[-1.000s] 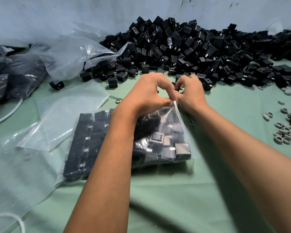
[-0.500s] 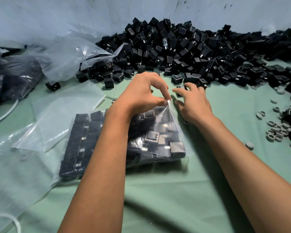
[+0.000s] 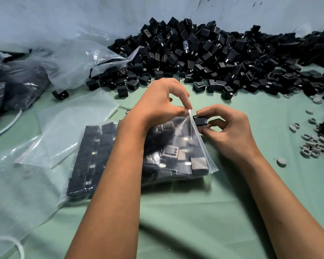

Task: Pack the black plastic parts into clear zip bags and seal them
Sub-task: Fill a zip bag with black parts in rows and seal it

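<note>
Left hand [image 3: 157, 107]: pinching the zip bag [image 3: 157, 154] mouth's top corner, holding it open
Right hand [image 3: 228, 128]: fingers gripping one black plastic part [image 3: 200, 120]; sitting just right of the mouth, touching its edge

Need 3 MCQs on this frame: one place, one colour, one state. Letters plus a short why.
1. Where is the heap of loose black plastic parts?
A. far side, against the wall
B. near table edge
C. on the floor
2. What colour is the table cloth?
A. red
B. pale green
C. yellow
3. What does the right hand hold?
A. nothing
B. a grey ring
C. one black part

Key: 1 A, heap lies behind the clear zip bag. 2 B, green shows around the bag. 3 C, fingers pinch it at the bag mouth, whose corner the left hand pinches.
</note>
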Tool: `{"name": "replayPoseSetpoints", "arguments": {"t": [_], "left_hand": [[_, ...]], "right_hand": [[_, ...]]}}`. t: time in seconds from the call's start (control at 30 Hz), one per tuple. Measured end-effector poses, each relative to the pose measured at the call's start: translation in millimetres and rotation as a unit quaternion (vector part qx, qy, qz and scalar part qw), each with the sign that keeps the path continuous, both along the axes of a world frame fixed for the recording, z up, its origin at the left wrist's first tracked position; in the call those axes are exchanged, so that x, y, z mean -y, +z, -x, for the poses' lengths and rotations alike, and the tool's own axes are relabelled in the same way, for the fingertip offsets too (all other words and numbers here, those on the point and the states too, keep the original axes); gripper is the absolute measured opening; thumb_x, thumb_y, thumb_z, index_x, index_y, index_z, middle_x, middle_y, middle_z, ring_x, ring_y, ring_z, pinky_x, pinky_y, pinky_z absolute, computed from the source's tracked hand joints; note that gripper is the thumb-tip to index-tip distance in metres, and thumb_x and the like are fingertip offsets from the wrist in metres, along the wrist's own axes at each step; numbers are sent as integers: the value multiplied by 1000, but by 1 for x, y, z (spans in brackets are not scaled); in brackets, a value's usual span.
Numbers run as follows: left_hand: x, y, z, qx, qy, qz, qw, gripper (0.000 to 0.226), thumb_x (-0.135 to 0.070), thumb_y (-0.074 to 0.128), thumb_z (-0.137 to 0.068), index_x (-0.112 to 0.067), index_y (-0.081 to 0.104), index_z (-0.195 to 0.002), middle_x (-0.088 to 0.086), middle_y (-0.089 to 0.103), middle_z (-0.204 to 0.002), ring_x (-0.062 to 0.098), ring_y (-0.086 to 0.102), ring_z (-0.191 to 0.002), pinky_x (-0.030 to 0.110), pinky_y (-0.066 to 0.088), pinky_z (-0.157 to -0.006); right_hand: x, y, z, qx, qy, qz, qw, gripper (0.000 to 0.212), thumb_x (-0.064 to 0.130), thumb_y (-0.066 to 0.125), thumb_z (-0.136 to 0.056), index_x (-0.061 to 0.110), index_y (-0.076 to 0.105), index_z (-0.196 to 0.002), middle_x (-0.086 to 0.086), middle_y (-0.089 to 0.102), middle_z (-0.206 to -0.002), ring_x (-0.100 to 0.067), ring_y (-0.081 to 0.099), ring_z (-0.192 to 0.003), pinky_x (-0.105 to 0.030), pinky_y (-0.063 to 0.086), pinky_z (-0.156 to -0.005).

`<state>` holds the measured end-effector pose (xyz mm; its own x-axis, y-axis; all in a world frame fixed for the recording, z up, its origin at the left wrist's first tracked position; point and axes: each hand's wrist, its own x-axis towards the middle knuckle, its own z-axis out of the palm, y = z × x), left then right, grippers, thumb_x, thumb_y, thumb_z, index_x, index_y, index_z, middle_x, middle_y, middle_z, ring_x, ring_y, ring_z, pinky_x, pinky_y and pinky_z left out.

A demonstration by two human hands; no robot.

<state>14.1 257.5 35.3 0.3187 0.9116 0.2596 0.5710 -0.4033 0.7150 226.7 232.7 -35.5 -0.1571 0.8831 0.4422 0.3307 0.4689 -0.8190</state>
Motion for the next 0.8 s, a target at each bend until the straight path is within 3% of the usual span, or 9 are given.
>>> {"name": "replayPoseSetpoints", "arguments": {"t": [0.1,0.23,0.4,0.6,0.8], "left_hand": [[-1,-1,0,4,2,-2,1000,18,-9,87,-74,-25,82,-81,-9,71,-105,0,63,-103,22,51,-87],[-2,-3,1,5,0,0,1000,18,-10,87,-75,-27,81,-81,-10,71,-105,3,63,-106,25,51,-88],[-2,-3,2,8,-2,3,1000,19,-10,87,-75,-27,82,-81,-10,71,-105,2,63,-106,22,49,-88],[-2,-3,0,6,-2,0,1000,16,-11,87,-76,-24,82,-82,-8,71,-105,2,64,-105,22,51,-87],[-2,-2,-2,0,-4,-1,1000,18,-8,86,-76,-24,82,-82,-7,71,-106,2,64,-105,23,52,-88]], "right_hand": [[-1,-1,-3,-42,48,11,998,32,-6,83,-79,11,78,-107,-3,76,-107,-22,72,-105,-43,60,-88],[3,-1,4,-43,99,28,994,17,9,81,-86,12,80,-103,-3,78,-106,-26,73,-105,-48,62,-86],[6,1,9,-65,98,39,992,13,17,83,-86,17,81,-99,-3,79,-98,-25,77,-93,-49,63,-82],[4,1,7,-113,97,59,987,18,7,84,-83,12,78,-100,-6,80,-96,-26,78,-91,-38,63,-83],[6,5,9,-155,99,84,979,22,1,85,-80,5,75,-99,-11,79,-96,-27,78,-90,-37,64,-82]]}}
